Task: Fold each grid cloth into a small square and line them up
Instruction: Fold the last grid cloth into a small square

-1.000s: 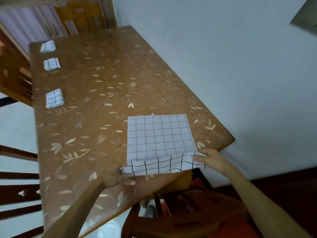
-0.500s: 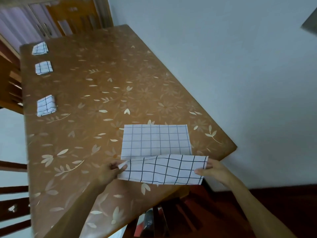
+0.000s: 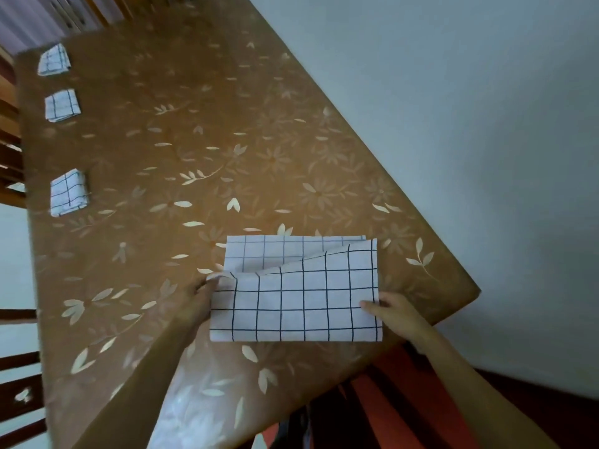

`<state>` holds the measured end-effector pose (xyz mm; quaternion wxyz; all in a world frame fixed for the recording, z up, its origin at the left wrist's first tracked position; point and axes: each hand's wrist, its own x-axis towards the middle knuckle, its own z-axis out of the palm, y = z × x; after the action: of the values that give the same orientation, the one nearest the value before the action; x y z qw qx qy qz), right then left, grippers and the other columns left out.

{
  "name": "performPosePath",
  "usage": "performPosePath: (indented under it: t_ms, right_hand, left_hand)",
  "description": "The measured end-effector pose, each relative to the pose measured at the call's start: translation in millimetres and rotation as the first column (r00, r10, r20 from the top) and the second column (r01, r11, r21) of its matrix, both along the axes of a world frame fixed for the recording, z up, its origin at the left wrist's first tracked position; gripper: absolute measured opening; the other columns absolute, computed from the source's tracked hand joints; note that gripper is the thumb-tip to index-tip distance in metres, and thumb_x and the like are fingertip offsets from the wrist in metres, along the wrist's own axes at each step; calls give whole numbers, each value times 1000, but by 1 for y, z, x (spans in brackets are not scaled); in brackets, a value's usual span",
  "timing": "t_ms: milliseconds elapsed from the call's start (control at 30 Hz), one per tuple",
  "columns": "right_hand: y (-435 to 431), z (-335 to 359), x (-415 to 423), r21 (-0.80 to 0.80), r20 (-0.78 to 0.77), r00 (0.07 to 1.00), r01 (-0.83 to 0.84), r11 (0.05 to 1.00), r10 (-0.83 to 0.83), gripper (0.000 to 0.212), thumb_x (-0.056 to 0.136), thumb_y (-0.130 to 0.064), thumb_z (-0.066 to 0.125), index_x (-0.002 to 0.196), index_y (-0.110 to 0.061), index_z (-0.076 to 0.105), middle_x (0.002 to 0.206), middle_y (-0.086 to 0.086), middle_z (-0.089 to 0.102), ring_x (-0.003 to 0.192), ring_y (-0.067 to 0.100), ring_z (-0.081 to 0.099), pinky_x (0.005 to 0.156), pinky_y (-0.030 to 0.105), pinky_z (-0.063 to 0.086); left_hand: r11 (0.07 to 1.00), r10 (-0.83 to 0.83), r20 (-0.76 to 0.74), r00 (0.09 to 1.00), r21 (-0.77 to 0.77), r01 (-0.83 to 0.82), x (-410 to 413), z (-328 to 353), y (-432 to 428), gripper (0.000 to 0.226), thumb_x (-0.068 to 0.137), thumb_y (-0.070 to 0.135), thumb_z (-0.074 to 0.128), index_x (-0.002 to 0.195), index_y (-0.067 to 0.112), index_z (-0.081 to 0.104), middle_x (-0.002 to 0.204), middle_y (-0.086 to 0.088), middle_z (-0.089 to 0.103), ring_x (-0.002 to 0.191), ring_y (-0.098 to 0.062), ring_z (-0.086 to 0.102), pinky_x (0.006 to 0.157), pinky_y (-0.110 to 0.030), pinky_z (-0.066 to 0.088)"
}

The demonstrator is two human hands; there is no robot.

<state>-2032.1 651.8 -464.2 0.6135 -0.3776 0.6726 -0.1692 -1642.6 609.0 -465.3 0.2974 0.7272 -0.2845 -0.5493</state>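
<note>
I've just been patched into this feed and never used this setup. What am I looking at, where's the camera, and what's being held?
There is no machine: a person works bare-handed, and the single camera sits on their head, looking down at a brown flower-patterned table. The left hand pinches the left corner of a white grid cloth, and the right hand holds its right edge. The cloth is half folded, its right corner already on the far edge. Three small folded cloths lie in a line along the table's left side.

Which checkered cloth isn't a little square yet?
The big grid cloth held by both hands near the table's front edge. It's only half folded, while the three small cloths along the left edge are finished squares.
</note>
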Motion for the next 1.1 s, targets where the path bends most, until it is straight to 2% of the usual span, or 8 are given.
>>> performPosePath:
  t_ms: [167,433,567,667,767,833,933,1100]
  right_hand:
    - [-4,-19,3,-68,-62,996,60,996,-64,28,93,-33,66,101,-7,73,103,18,72,100,32,67,95,53,51]
    - [0,-34,7,-121,-145,983,93,988,-111,39,91,-41,64,97,-3,68,97,22,69,92,38,66,87,55,54]
    - [2,-37,8,-195,-179,973,112,974,-147,33,92,-39,64,87,-7,67,84,18,69,82,37,67,78,54,56]
    - [0,-35,14,-262,-152,958,199,944,-244,26,94,-34,63,96,-8,69,89,10,73,89,28,69,83,52,57]
    - [-3,-27,23,-341,-191,931,234,910,-311,28,97,-35,58,114,-15,66,103,-2,71,101,19,66,89,43,56]
    - [0,-26,27,-473,-380,874,98,876,-303,37,99,-41,51,124,-14,59,118,2,65,111,21,59,96,45,50]
    - [17,-32,42,-510,-661,738,-309,803,-136,46,100,-39,39,141,-18,47,149,5,44,139,24,38,113,45,34]
    - [42,-53,90,-271,-822,521,-714,646,232,57,100,-38,23,154,-18,27,165,6,12,152,23,9,121,43,20]
  left_hand:
    - [997,23,22,999,70,-25,5,-9,13,36,91,45,65,120,22,60,110,-13,70,97,-31,69,69,-36,56]
    - [994,-109,126,986,14,109,13,-13,45,41,88,-2,69,127,4,58,95,-32,68,77,-25,65,54,-22,55]
    - [973,-208,315,926,-35,230,12,-21,48,39,85,-8,69,122,1,58,73,-20,60,66,-25,58,59,-14,51]
    - [971,-202,364,909,-46,234,6,-33,49,37,84,-2,73,116,10,57,82,-12,66,79,-34,67,80,-46,59]
    - [905,-170,687,707,-175,388,-9,-32,52,28,88,13,71,113,14,60,99,-4,62,85,-26,62,81,-44,56]
    - [804,-126,831,542,-234,546,-24,-25,54,26,91,21,62,115,11,62,111,-8,59,97,-29,60,79,-39,54]
    - [642,-195,899,393,-186,744,-59,-31,63,30,91,22,55,118,11,64,127,-12,59,112,-33,58,87,-43,54]
    - [428,-457,882,116,104,898,-99,-66,74,48,100,33,37,145,18,46,155,-18,38,142,-36,37,111,-50,41]
